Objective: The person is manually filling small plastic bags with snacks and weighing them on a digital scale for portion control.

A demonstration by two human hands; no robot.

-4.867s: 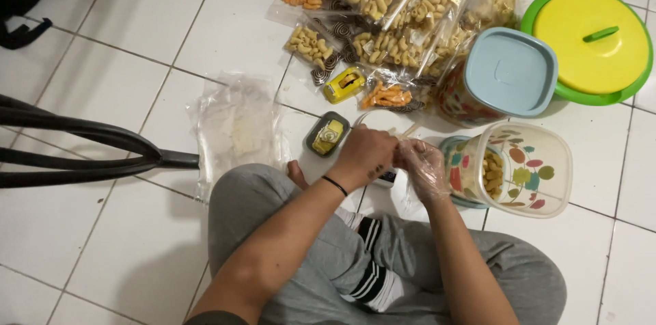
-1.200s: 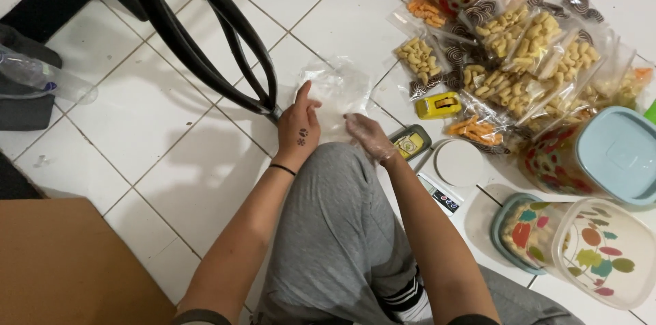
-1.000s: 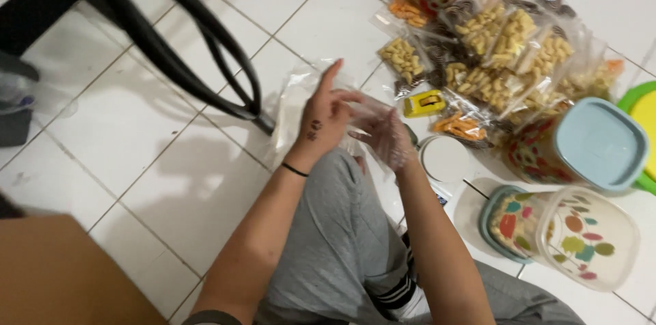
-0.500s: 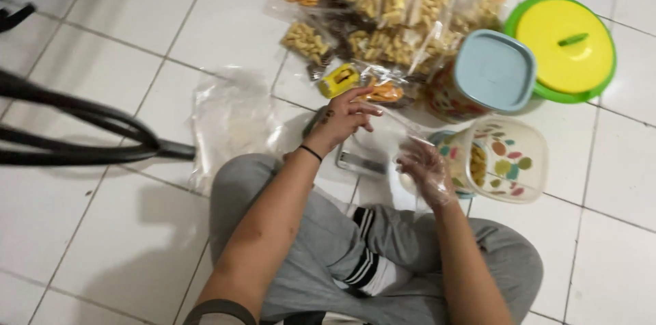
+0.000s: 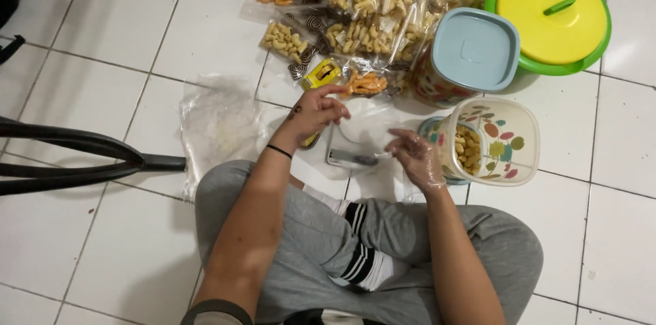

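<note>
Plastic this thin is what you have between your hands: an empty clear plastic bag, stretched over the small flat scale on the white tiled floor just in front of your knees. Your left hand pinches its far left edge between thumb and fingers; your right hand, in a clear plastic glove, pinches the near right edge. I judge it weightless, limp and slippery, so grip it at the mouth rim. Right of it lies an open flowered plastic jar on its side, holding yellow snacks. Far from you sit sealed clear packets of pale curled snacks, an orange packet, a small yellow box, a blue-lidded jar and a green tub with yellow lid. Left lies a stack of empty clear bags.
</note>
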